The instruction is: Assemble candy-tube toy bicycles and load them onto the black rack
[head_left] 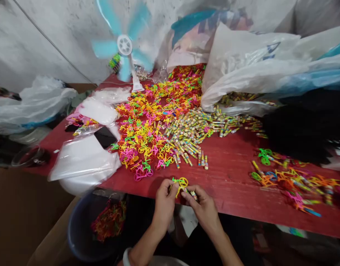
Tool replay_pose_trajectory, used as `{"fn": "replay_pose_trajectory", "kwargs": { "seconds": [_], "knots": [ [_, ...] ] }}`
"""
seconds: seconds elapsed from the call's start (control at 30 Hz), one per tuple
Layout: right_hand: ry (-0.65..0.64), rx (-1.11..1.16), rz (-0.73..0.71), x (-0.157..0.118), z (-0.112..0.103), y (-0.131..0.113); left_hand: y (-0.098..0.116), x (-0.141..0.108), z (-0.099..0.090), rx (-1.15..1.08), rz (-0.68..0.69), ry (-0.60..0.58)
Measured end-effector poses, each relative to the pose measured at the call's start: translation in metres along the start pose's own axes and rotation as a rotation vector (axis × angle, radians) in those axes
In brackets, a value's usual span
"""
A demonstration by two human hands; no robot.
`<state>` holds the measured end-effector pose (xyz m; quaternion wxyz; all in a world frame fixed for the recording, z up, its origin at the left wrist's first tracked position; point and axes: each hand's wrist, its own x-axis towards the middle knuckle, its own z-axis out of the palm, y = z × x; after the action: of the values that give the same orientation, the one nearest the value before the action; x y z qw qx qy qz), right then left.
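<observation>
At the front edge of the red table (227,155), my left hand (165,199) pinches a yellow and green plastic bicycle piece (182,181). Close to its right, my right hand (204,205) has its fingers closed on a small printed tube (193,194). The bicycle piece lies between the two hands, near the fingertips of both. Beyond them spreads a pile of colourful plastic bicycle pieces (142,129), with a heap of similar printed tubes (189,129) on its right.
Clear plastic bags (83,159) and a black phone (105,137) lie at the left. A blue fan (124,45) stands behind. Large white sacks (241,55) fill the back right. Mixed pieces (294,177) lie at right; a tub (72,229) sits below the table.
</observation>
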<state>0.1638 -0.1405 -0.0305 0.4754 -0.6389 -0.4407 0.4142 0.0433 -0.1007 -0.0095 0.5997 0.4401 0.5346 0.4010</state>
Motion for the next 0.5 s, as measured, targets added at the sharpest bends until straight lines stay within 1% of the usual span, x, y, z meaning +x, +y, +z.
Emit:
{"fn": "replay_pose_trajectory", "kwargs": {
  "seconds": [0.17,0.23,0.37,0.5],
  "knots": [
    [-0.057,0.045,-0.009,-0.0023,0.0045,0.0036,-0.004,0.0047,0.0014,0.061,0.014,0.018],
    [-0.028,0.057,0.033,-0.0012,0.0036,0.0035,-0.0034,0.0068,0.002,0.069,0.023,-0.001],
    [0.083,0.098,0.125,0.0034,0.0006,0.001,-0.003,0.0093,0.0048,0.051,0.007,-0.006],
    [0.076,0.084,0.115,0.0052,0.003,-0.0004,-0.0053,0.0103,0.0076,0.049,0.002,-0.002]
  ]
}}
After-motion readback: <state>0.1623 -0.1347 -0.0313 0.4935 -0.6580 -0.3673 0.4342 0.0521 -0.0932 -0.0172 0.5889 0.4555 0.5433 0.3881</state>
